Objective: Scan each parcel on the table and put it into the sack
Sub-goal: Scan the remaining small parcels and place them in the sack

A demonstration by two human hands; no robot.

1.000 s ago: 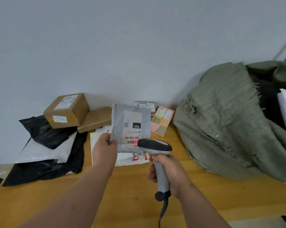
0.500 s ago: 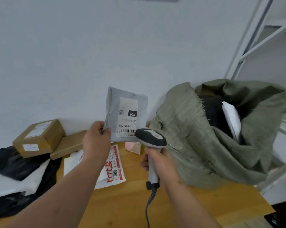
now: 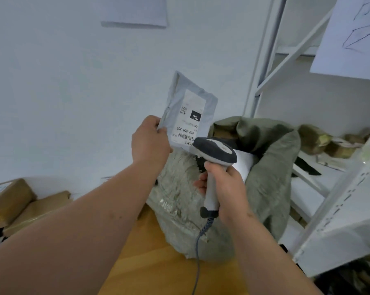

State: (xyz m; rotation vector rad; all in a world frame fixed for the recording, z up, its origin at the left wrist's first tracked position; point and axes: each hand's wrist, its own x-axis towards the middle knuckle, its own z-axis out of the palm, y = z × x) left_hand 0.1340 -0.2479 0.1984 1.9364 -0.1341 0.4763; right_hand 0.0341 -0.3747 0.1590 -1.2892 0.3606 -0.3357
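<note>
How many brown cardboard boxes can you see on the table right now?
2. A taller cardboard box sits at the far left edge by the wall; a flatter cardboard box lies just right of it, touching it. The left arm and the frame edge may hide others.

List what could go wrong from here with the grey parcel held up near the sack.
1. The left hand pinches only the edge of the grey mailer, so it may slip and fall outside the green sack.
2. The scanner, gripped by the right hand, sits between mailer and sack opening and may block the drop.
3. The scanner's cable hangs against the sack and could snag.
</note>
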